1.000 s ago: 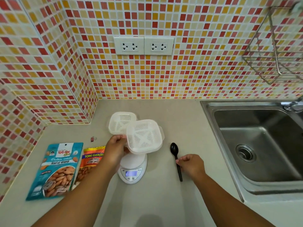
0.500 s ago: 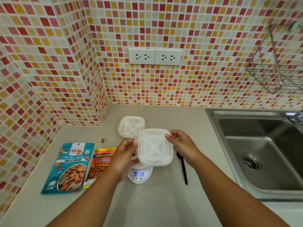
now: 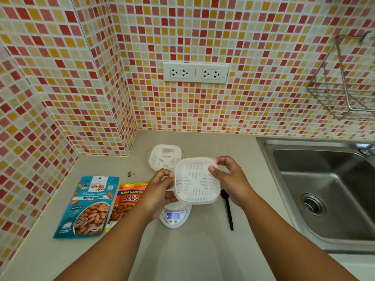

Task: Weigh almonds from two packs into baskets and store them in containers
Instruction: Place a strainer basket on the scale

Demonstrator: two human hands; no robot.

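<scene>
A white square slotted basket nested in a clear container hangs above the small white digital scale. My left hand grips its left edge and my right hand pinches its upper right corner. A second white basket in its container sits on the counter behind. To the left lie two almond packs: a blue roasted almonds pack and an orange salted almonds pack. A black spoon lies right of the scale, partly under my right hand.
A steel sink fills the right side of the beige counter. A wire rack hangs on the tiled wall above it. A small red clip lies near the packs. Tiled walls close off the back and left.
My right hand left the spoon and took the basket's right corner. Both hands now hold the basket set above the scale.
</scene>
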